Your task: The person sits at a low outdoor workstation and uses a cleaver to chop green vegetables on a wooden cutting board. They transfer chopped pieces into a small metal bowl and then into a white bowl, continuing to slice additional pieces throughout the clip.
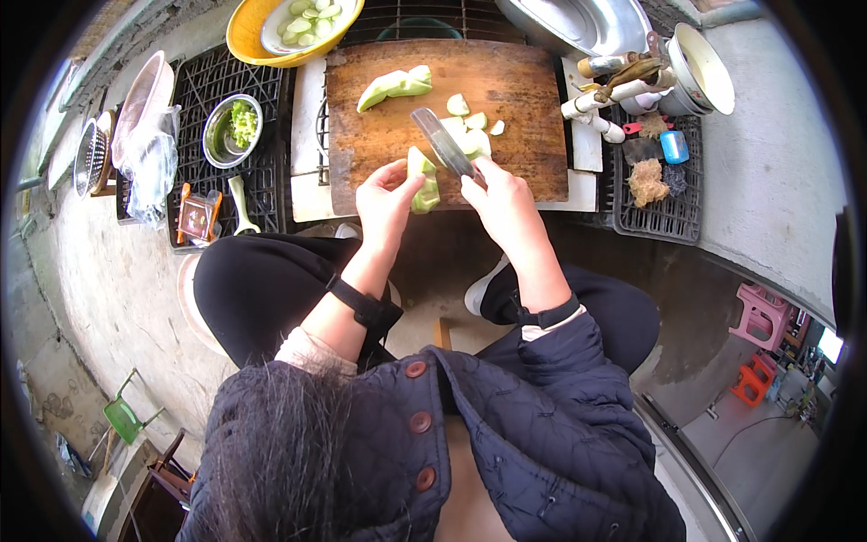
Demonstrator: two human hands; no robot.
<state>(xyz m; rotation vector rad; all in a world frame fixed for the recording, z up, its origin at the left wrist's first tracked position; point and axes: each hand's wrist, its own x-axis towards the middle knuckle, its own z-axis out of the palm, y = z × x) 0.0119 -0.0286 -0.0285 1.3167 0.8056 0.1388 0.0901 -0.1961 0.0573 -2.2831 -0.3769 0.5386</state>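
My left hand (388,194) grips a pale green, peeled gourd piece (425,191) near the front edge of a wooden cutting board (524,81). Wrapped round the handle of a kitchen knife (440,139) is my right hand (502,200). The blade slants up and to the left, just right of the held piece. Beyond the blade lie several cut gourd slices (472,135), partly hidden by the knife and my right hand. A longer peeled gourd piece (396,87) rests at the far left of the board, touched by neither hand.
A yellow basin (242,41) stands at the back left, bearing a white bowl of slices. Left of the board sit a metal bowl (210,149) with chopped greens and a pale-green-handled tool (241,203). Scrubbers (647,183) and a white enamel pot (704,68) are at right.
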